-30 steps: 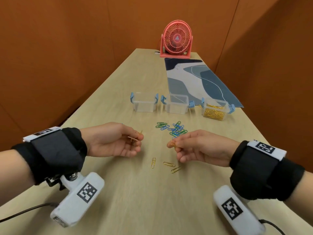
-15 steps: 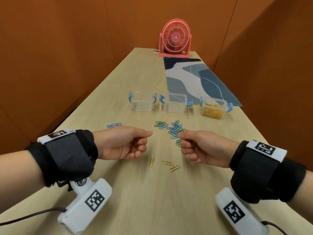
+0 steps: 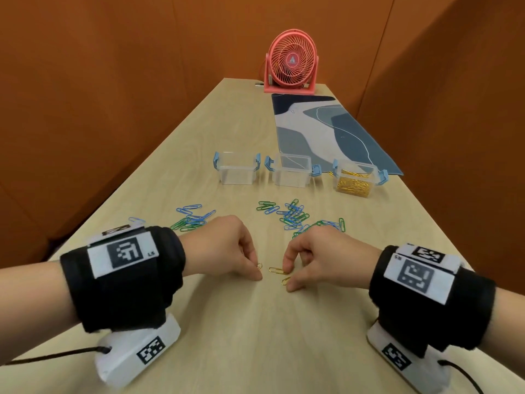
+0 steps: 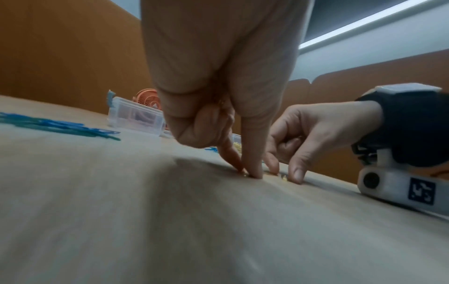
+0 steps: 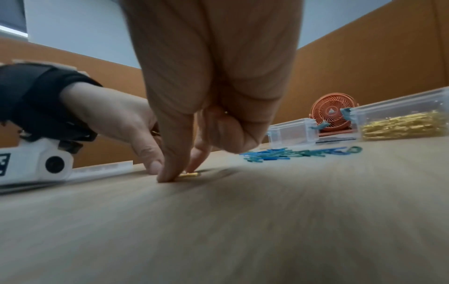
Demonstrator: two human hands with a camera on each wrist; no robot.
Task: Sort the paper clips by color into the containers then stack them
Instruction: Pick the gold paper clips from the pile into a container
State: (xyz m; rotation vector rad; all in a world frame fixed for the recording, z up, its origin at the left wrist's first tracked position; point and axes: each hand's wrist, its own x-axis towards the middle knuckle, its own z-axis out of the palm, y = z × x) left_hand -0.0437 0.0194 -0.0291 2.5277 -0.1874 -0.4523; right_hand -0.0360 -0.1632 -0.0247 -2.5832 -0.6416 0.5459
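Note:
Three gold paper clips lie on the table close to me. My left hand [image 3: 258, 272] is palm down, and its thumb and forefinger pinch the left gold clip [image 3: 259, 265] against the table. My right hand [image 3: 289, 278] is also palm down. Its forefinger sits on the middle gold clip [image 3: 275, 270] and its thumb touches the near gold clip [image 3: 284, 280]. In the right wrist view those fingertips close on a gold clip [image 5: 190, 174]. Three clear containers stand further back: two empty ones [image 3: 237, 173] [image 3: 291, 176] and one holding gold clips [image 3: 355, 183].
Blue and green clips lie in two loose piles [image 3: 193, 218] [image 3: 295, 216] between my hands and the containers. A patterned mat [image 3: 321, 129] and a pink fan [image 3: 291, 62] are at the far end. Orange walls close in on both sides.
Both hands turned palm down and dropped from mid-air onto the gold clips near me. A blue and green pile that the left hand hid now shows.

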